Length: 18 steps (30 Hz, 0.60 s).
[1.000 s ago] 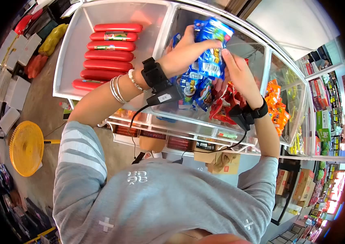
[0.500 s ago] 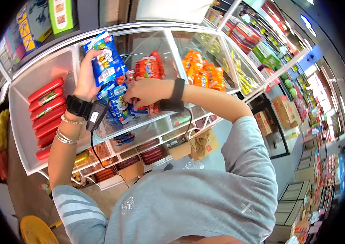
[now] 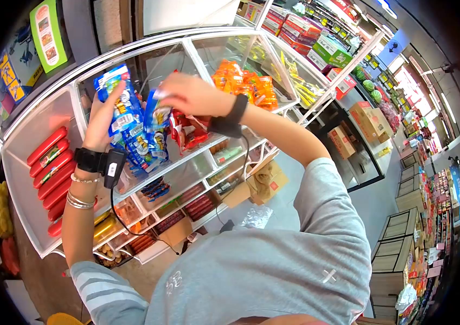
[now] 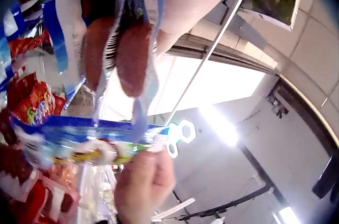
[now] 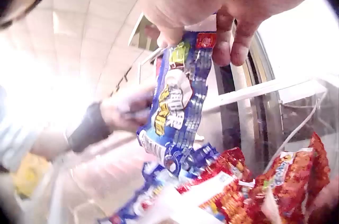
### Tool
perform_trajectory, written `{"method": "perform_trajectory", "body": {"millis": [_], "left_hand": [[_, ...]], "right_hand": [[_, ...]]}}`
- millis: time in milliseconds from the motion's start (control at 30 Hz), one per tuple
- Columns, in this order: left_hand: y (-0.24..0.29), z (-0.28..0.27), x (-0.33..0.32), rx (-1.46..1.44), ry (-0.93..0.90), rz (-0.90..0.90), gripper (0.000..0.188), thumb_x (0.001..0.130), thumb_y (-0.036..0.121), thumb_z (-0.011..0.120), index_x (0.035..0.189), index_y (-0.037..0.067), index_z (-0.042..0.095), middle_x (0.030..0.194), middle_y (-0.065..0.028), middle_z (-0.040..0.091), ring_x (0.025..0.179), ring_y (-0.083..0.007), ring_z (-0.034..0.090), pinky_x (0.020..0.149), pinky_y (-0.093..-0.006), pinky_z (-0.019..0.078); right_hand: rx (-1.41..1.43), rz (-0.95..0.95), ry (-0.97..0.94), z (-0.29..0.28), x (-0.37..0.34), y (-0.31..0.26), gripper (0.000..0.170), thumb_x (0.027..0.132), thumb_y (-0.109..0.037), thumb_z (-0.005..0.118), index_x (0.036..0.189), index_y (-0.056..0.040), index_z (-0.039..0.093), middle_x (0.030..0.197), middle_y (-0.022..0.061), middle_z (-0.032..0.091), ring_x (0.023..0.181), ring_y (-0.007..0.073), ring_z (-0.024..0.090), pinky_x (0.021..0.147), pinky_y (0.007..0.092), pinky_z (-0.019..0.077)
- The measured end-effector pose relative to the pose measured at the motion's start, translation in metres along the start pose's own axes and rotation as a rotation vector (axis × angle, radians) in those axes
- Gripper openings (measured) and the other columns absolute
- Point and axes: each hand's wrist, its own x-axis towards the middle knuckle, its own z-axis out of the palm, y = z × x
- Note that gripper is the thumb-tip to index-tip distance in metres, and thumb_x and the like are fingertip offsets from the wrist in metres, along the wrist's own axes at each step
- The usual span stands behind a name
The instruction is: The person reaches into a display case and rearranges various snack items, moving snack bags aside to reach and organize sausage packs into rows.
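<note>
My left hand (image 3: pixel 102 119) grips blue snack packets (image 3: pixel 127 111) over the second compartment of a clear-walled display case, its thumb lying across their front. Next to them, my right hand (image 3: pixel 194 96) pinches a single blue packet (image 5: pixel 177 94) by its top end, so that it hangs down. The left wrist view has the right hand's fingers (image 4: pixel 145 181) at one end of that packet, close to those in the left. More blue packets (image 3: pixel 143 149) lie below both hands. Red packets (image 3: pixel 186 130) are beside them, partly under the right wrist.
Red sausages (image 3: pixel 56 173) lie in a row in the left compartment. Orange packets (image 3: pixel 246 84) fill the compartment to the right, with yellow packs (image 3: pixel 297 81) beyond. White dividers (image 3: pixel 197 59) separate the compartments. Lower shelves (image 3: pixel 170 195) hold more goods, and an open cardboard box (image 3: pixel 262 184) stands below.
The head view has swung round. My right hand left the packets held by the left, reached down into the pile, and now lifts one blue packet up beside them. The left keeps its hold.
</note>
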Motion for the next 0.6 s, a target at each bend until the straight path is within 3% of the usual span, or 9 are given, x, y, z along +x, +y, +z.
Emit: {"method": "perform_trajectory", "body": {"millis": [33,67,133,233,300,433,467,567,600], "left_hand": [[-0.001,0.000,0.001,0.111,0.015,0.071,0.029,0.086,0.020,0.066,0.106,0.002,0.056,0.088,-0.0092,0.066,0.073,-0.0185,0.067,0.061,-0.0298,0.0558],[-0.004,-0.001,0.001,0.230,0.031,0.111,0.032,0.083,0.018,0.069,0.107,0.001,0.055,0.090,-0.0086,0.065,0.075,-0.0167,0.066,0.063,-0.0280,0.0545],[-0.016,-0.001,0.002,0.278,0.091,0.077,0.040,0.080,0.025,0.073,0.107,0.001,0.055,0.095,-0.0075,0.064,0.082,-0.0135,0.063,0.071,-0.0276,0.0509],[-0.030,0.004,-0.004,0.470,0.016,0.213,0.052,0.082,0.030,0.071,0.116,0.000,0.045,0.102,-0.0091,0.060,0.090,-0.0140,0.057,0.082,-0.0284,0.0473],[-0.037,0.005,-0.007,0.274,-0.148,0.236,0.052,0.086,0.029,0.067,0.120,-0.001,0.042,0.107,-0.0100,0.058,0.096,-0.0137,0.056,0.083,-0.0278,0.0474],[-0.020,0.010,-0.009,0.076,0.001,-0.033,0.052,0.095,0.044,0.046,0.123,0.000,0.043,0.110,-0.0107,0.058,0.096,-0.0148,0.059,0.081,-0.0273,0.0496],[-0.018,0.006,-0.005,-0.010,-0.140,-0.112,0.054,0.097,0.050,0.032,0.124,0.006,0.047,0.111,-0.0072,0.060,0.096,-0.0143,0.062,0.082,-0.0290,0.0520],[-0.020,0.003,-0.002,-0.166,-0.204,-0.146,0.056,0.096,0.052,0.030,0.123,0.006,0.048,0.111,-0.0077,0.061,0.095,-0.0151,0.063,0.081,-0.0294,0.0535],[-0.023,0.003,0.000,-0.090,-0.162,-0.111,0.050,0.096,0.046,0.036,0.123,0.005,0.048,0.108,-0.0073,0.061,0.094,-0.0146,0.063,0.079,-0.0297,0.0541]], "right_hand": [[0.006,0.063,0.093,-0.012,0.001,-0.006,0.016,0.085,-0.017,0.060,0.091,-0.0018,0.059,0.087,0.0144,0.059,0.082,0.0328,0.055,0.073,0.0380,0.0462],[-0.020,0.178,0.122,-0.018,-0.001,-0.009,0.020,0.087,-0.015,0.060,0.100,-0.0004,0.059,0.092,0.0142,0.061,0.083,0.0261,0.060,0.073,0.0330,0.0484],[0.425,0.475,0.227,-0.017,0.005,-0.023,0.026,0.088,-0.015,0.061,0.111,-0.0027,0.058,0.102,0.0044,0.063,0.089,0.0062,0.058,0.072,0.0219,0.0492],[0.444,0.484,0.227,-0.004,0.016,-0.043,0.024,0.086,-0.015,0.065,0.106,-0.0029,0.061,0.099,0.0030,0.063,0.084,0.0068,0.058,0.069,0.0231,0.0497],[0.420,0.417,0.290,0.007,0.026,-0.049,0.023,0.085,-0.015,0.067,0.103,-0.0025,0.063,0.094,0.0032,0.065,0.081,0.0057,0.059,0.069,0.0221,0.0498],[0.397,0.436,0.334,0.015,0.044,-0.031,0.024,0.084,-0.018,0.067,0.102,-0.0020,0.064,0.089,0.0076,0.067,0.077,0.0078,0.062,0.066,0.0223,0.0506],[0.327,0.441,0.307,0.017,0.048,-0.027,0.024,0.084,-0.019,0.067,0.101,-0.0011,0.064,0.089,0.0103,0.067,0.075,0.0103,0.063,0.067,0.0235,0.0512],[0.248,0.408,0.259,0.026,0.055,-0.018,0.024,0.086,-0.015,0.064,0.106,-0.0017,0.062,0.089,0.0063,0.066,0.079,0.0075,0.060,0.067,0.0222,0.0486],[0.198,0.359,0.279,0.030,0.058,-0.014,0.025,0.086,-0.019,0.065,0.105,-0.0030,0.062,0.082,0.0113,0.066,0.071,0.0113,0.061,0.062,0.0249,0.0479]]}}
